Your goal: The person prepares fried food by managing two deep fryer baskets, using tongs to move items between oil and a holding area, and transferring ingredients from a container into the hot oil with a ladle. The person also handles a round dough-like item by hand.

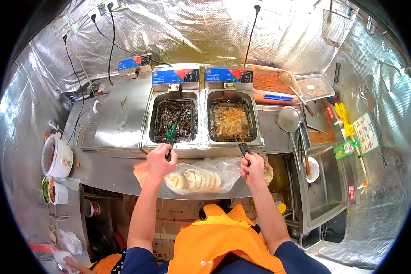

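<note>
My left hand [159, 160] is closed round the black handle of a pair of green-tipped tongs [171, 131]. Their tips reach over the dark oil in the left fryer [147, 137], where a wire basket [158, 132] sits. My right hand [254, 171] grips the black handle of a fryer basket [245, 148]. That basket is lowered into the right fryer [259, 132], and golden food [229, 122] bubbles in it under foam. Between my forearms, a clear plastic bag of pale round dough pieces [198, 181] lies on the counter's front edge.
Right of the fryers stand a tub of reddish filling [273, 83], a lidded tray [314, 86], a ladle [288, 119] and a sink [326, 201]. A white pot [57, 156] is at the left. Black cords hang behind; another person's arm [75, 265] shows lower left.
</note>
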Available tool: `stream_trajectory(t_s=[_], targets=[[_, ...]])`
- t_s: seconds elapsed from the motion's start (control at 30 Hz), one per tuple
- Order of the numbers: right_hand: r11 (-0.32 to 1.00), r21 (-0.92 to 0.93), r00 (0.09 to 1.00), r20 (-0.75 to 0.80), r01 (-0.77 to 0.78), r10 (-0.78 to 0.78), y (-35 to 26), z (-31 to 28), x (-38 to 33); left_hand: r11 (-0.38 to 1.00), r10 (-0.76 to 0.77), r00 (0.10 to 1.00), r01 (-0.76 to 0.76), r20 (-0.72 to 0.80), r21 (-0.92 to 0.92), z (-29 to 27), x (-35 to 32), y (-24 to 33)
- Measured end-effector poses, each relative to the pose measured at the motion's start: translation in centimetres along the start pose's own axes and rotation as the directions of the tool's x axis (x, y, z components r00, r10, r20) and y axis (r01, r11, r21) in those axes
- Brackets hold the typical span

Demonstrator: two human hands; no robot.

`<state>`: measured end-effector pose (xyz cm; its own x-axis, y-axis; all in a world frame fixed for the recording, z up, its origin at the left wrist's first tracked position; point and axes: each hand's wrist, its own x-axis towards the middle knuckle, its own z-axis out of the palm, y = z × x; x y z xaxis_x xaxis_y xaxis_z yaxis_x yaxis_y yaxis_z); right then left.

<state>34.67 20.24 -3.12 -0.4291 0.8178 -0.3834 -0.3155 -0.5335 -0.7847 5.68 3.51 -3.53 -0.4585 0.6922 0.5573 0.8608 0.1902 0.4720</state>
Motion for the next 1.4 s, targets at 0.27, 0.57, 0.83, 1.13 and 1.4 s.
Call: stream_trajectory(t_s=[0.27,0.57,0.83,1.13,1.4], targets=[[0.998,-0.063,0.999,0.041,-0.028,0.030,0.3,-2.5,1.1,0.996,-0.081,0.995,0.084,0.057,-0.041,-0.8,0.5,1.5],[0.913,-0.407,1.000,0.019,-0.012,0.022,-0.8,-5.0,0.8,0.993,-0.096,0.992,0.101,0.083,-0.059,-0.8,0.6,0.8],[0.354,-0.788,0.860,0.497,0.504,-0.116,2.7,16.7,3.4,1.000,0.027,0.994,-0.027,0.108,-0.002,-0.5,0.3,-0.6],[-0.274,-0.934,0.932,0.131,0.230,0.338,7.4,29.3,15.2,0.996,0.080,0.993,-0.076,0.086,-0.045,-0.6,0.2,-1.7],[-0.587,-0.716,0.917,0.375,0.378,0.133,-1.6,29.7,9.4,0.993,0.090,0.995,-0.085,0.052,-0.081,-0.2,-0.2,-2.4]])
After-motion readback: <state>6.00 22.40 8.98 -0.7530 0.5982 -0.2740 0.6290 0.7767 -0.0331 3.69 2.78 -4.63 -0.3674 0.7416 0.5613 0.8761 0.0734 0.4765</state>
